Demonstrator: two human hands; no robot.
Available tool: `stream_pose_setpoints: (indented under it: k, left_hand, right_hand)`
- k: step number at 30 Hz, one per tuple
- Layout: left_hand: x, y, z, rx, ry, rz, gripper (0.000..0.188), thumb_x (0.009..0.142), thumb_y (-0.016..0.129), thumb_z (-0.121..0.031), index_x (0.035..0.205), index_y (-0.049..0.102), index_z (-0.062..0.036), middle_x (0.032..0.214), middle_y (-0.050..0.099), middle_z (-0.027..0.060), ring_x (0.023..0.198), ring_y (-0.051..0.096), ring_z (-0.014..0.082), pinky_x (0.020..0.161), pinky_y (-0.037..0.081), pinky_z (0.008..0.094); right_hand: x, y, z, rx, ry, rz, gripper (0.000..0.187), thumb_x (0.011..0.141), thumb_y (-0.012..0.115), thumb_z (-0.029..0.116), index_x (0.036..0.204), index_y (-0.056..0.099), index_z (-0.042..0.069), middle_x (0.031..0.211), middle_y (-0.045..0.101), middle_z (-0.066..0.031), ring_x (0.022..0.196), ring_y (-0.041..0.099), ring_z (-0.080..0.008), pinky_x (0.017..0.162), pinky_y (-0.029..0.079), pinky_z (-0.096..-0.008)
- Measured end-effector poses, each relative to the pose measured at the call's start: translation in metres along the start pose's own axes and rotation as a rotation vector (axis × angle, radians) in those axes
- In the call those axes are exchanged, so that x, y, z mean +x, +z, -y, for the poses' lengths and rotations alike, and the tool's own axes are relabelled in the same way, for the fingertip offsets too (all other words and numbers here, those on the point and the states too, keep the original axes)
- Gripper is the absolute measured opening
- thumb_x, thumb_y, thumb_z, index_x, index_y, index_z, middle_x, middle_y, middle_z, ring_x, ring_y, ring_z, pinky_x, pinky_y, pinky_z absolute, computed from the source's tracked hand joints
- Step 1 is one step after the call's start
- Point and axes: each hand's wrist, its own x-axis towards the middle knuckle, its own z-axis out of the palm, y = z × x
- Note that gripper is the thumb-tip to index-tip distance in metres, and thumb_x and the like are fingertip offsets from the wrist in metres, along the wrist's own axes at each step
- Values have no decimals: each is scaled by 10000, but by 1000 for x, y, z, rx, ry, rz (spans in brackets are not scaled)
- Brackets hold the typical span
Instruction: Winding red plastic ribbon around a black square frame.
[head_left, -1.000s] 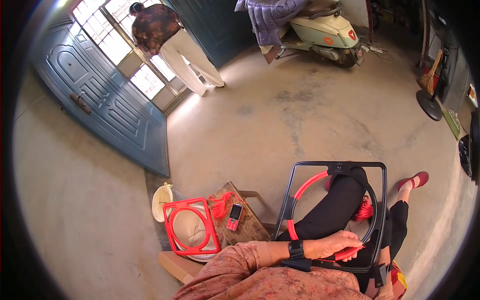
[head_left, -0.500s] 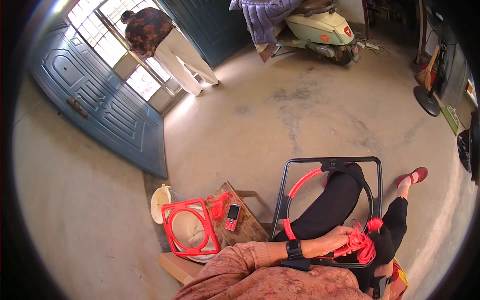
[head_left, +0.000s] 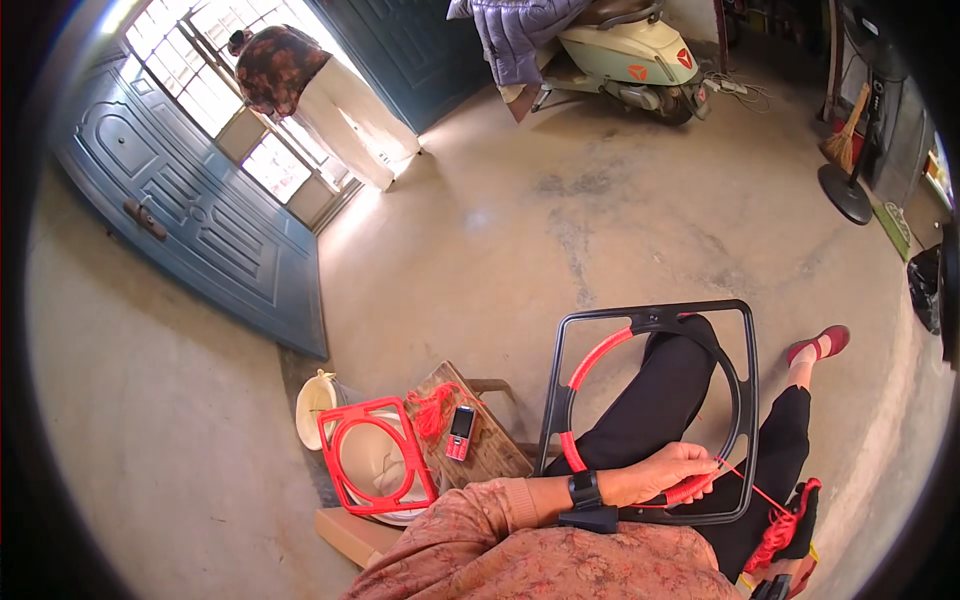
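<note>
A black square frame [head_left: 752, 400] with a ring inside it rests across my lap. Red cord is wound tightly round parts of the ring [head_left: 600, 357]. My left hand [head_left: 672, 474] is closed on the ring's lower right part, at a wound stretch, thumb and fingers pinching there. From these fingers a strand of red cord runs taut to the lower right. My right hand [head_left: 802, 522], in a black glove, is outside the frame by my thigh, closed on a loose bundle of red cord [head_left: 774, 542]; its fingers are partly hidden by the cord.
On my left are a wooden stool [head_left: 497, 452] with a red phone [head_left: 460, 433] and cord [head_left: 432, 408], a red frame [head_left: 330, 465] on a pale bucket, and a cardboard box [head_left: 352, 535]. Beyond are a blue door [head_left: 200, 215], a bending person [head_left: 290, 80], and a scooter [head_left: 625, 60].
My right hand has drawn the cord bundle away from the frame, down and to the right, pulling a strand straight. My left hand stays at the ring. The view has shifted slightly.
</note>
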Motion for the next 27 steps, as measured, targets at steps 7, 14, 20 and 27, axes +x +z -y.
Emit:
stream_pose_setpoints:
  k: [7, 14, 20, 27]
  left_hand:
    - [-3, 11, -9, -15, 19, -36, 240, 958, 535, -274, 887, 558, -46, 755, 627, 73, 576, 595, 106, 489, 496, 214]
    - [-2, 6, -4, -4, -21, -58, 201, 933, 561, -242, 872, 559, -50, 749, 632, 78, 567, 599, 115, 475, 492, 220]
    - [0, 14, -1, -49, -97, -7, 216, 924, 590, -256, 847, 560, -56, 742, 630, 79, 557, 598, 125, 473, 486, 229]
    - [-1, 9, 4, -71, -54, -37, 222, 936, 560, -242, 961, 600, -25, 768, 644, 88, 567, 609, 140, 496, 507, 242]
  right_hand:
    - [25, -34, -10, 34, -56, -106, 203, 794, 623, 54, 992, 602, 15, 914, 624, -56, 836, 592, -160, 753, 478, -295]
    - [29, 41, 52, -498, -704, -117, 159, 816, 605, 54, 972, 611, 22, 912, 627, -42, 842, 590, -158, 772, 473, -294]
    - [23, 146, 84, 229, -389, 166, 146, 892, 570, 113, 1007, 578, 24, 870, 582, -28, 806, 540, -119, 747, 441, -266]
    - [-8, 181, 100, 237, -179, 611, 143, 887, 573, 108, 1003, 580, 25, 870, 582, -26, 807, 543, -121, 750, 444, -269]
